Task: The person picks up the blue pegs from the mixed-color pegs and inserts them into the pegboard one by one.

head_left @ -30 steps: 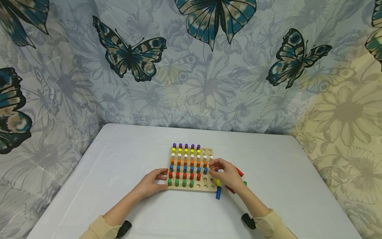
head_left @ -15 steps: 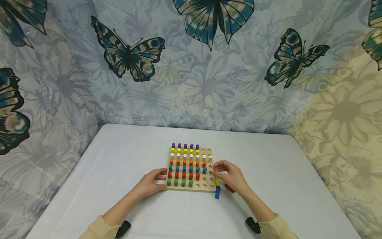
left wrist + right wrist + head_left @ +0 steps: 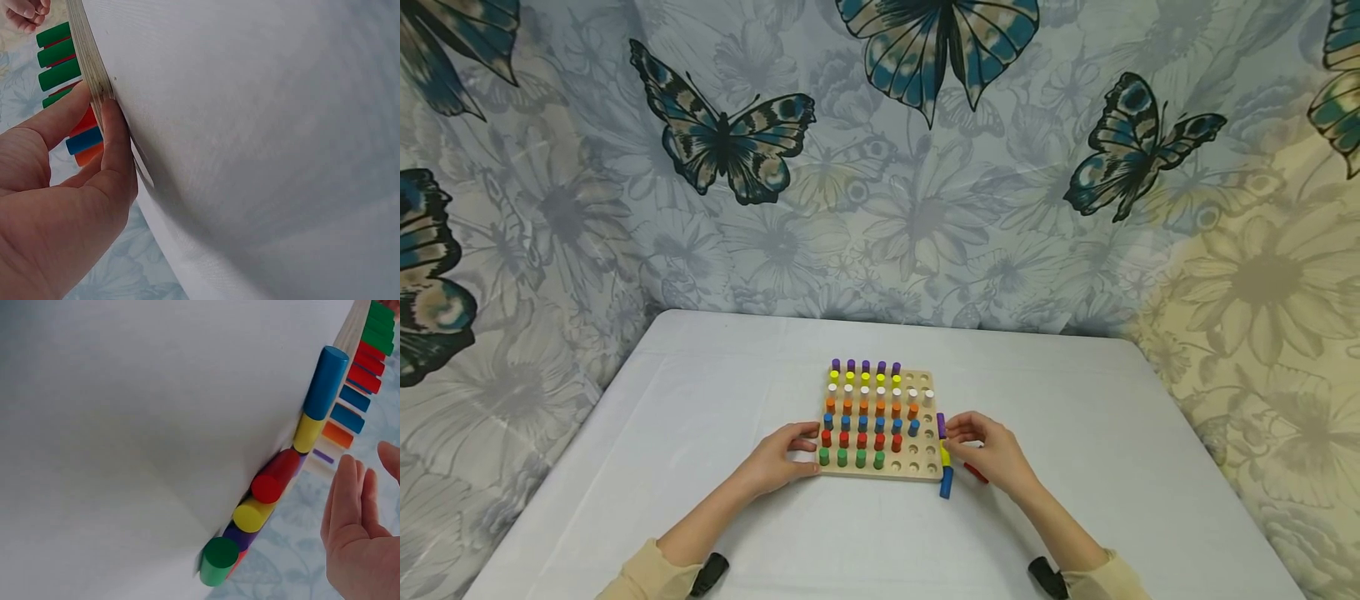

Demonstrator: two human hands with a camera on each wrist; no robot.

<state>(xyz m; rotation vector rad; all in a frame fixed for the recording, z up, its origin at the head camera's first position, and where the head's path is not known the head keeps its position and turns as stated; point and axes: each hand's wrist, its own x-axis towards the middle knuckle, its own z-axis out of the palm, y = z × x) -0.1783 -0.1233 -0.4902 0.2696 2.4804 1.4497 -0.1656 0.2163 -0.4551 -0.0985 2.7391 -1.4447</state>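
Observation:
A wooden pegboard (image 3: 917,475) lies flat, bearing rows of coloured pegs: purple, yellow, white, orange, blue, red and green. At its left edge my left hand (image 3: 775,458) holds the board with thumb and fingers; its thumb and fingertips also meet the board edge in the left wrist view. My right hand (image 3: 996,454) hovers just right of the board, fingers loosely bent and holding nothing. Beneath and beside its fingertips a purple peg (image 3: 941,426), a yellow peg (image 3: 945,454) and a blue peg (image 3: 946,483) lie along the right edge.
A loose red peg (image 3: 976,472) lies below the right hand. In the right wrist view several more pegs lie on the table, among them a green peg (image 3: 219,559). White cloth covers the table (image 3: 737,350); a butterfly-print backdrop (image 3: 925,233) stands behind.
My right hand has drawn back rightward and slightly nearer from the board's right column, uncovering the purple peg. Loose pegs right of it are now hidden by the hand. My left hand stays put.

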